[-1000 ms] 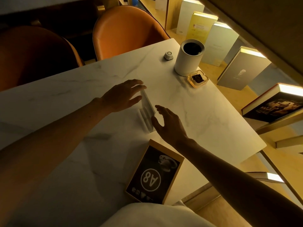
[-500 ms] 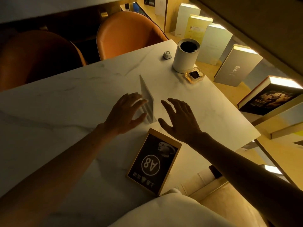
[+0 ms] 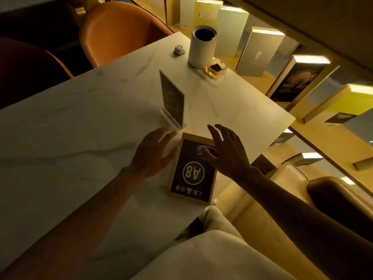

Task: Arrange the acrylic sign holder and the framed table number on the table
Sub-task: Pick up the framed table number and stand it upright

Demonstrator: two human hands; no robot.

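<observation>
Mid-frame, the left hand (image 3: 153,156) and right hand (image 3: 228,152), fingers spread and released, flank the framed table number (image 3: 192,174), its top corner hidden; the acrylic sign holder (image 3: 172,98) stands above.

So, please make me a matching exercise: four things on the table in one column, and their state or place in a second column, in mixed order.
Things:
1. acrylic sign holder
2. framed table number
3. white cylinder
4. glass dish

States or places:
A. lies flat between the left hand and the right hand
B. holds something dark, beside the cylinder
C. stands upright in the middle of the table
D. tall, open at the top, at the far corner

Pairs: 1-C, 2-A, 3-D, 4-B
</observation>
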